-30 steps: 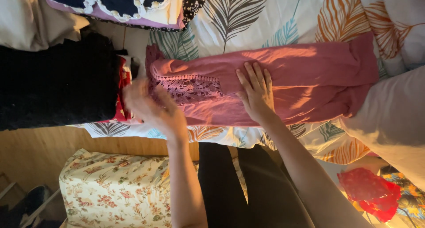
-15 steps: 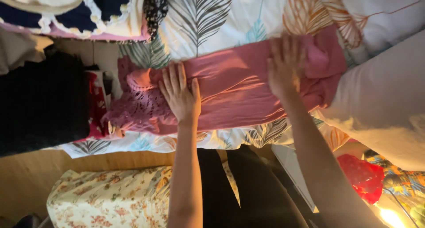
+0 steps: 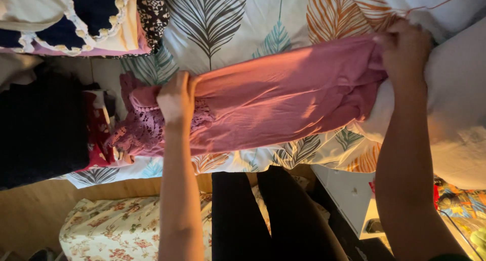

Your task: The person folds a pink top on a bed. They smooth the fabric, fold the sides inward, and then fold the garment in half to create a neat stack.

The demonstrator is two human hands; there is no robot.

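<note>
A pink garment (image 3: 283,101) lies stretched across a bed covered by a white sheet printed with large leaves (image 3: 238,23). The person's left hand (image 3: 176,100) is closed in a grip on the garment near its lace-trimmed end (image 3: 139,129), fingers curled over the upper edge of the cloth. The right hand (image 3: 405,48) is clamped on the garment's opposite end, bunching the fabric in a fist against a white pillow (image 3: 455,114). Beyond the lace end sits a dark folded pile (image 3: 40,129) with a red cloth (image 3: 96,134) tucked between it and the garment. Above the lace end lies a stack of folded clothes with a navy, scallop-edged piece on top (image 3: 96,13). Below the garment, past the bed's edge, are the person's black-clad legs (image 3: 263,215) and a floral cloth (image 3: 111,230).
</note>
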